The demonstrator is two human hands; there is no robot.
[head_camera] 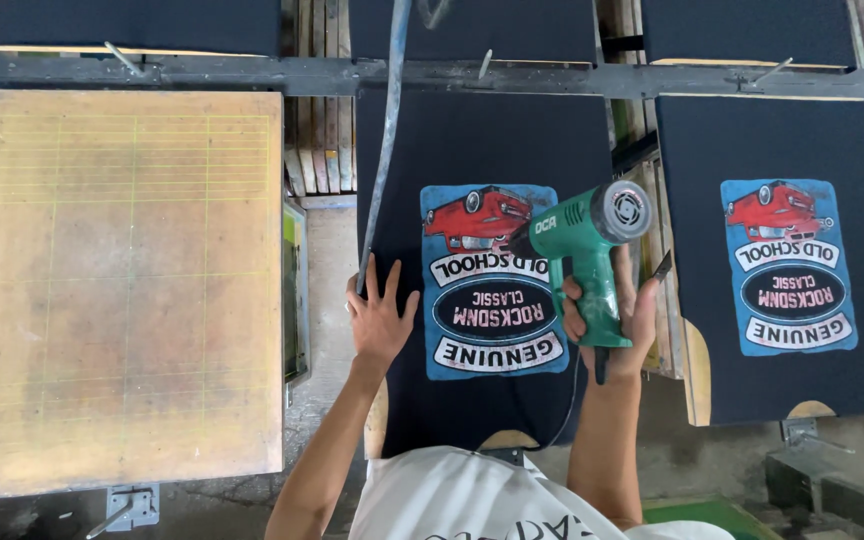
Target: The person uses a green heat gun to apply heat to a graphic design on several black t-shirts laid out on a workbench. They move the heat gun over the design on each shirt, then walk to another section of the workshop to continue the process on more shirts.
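Rows of print boards. Middle dark shirt [482,140] printed already, same as right shirt [782,150]. Left board [122,280] bare. Right hand [607,320] gripping green heat gun [587,240]; left hand [380,320] open, flat on cloth.

Grey metal rail [252,76] over wooden slats [320,140], stained concrete floor [712,450] below.

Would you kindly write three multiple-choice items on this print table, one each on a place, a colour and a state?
1. Where does the left hand rest?
A. on the dark shirt, left of the print
B. on the bare wooden board
C. on the tool

2. What colour is the heat gun?
A. red
B. green
C. yellow

3. How is the right hand?
A. open and empty
B. flat on the shirt
C. closed round the gun's grip

Key: 1 A, its palm lies on the fabric; 2 B, its body is green; 3 C, its fingers wrap the handle.
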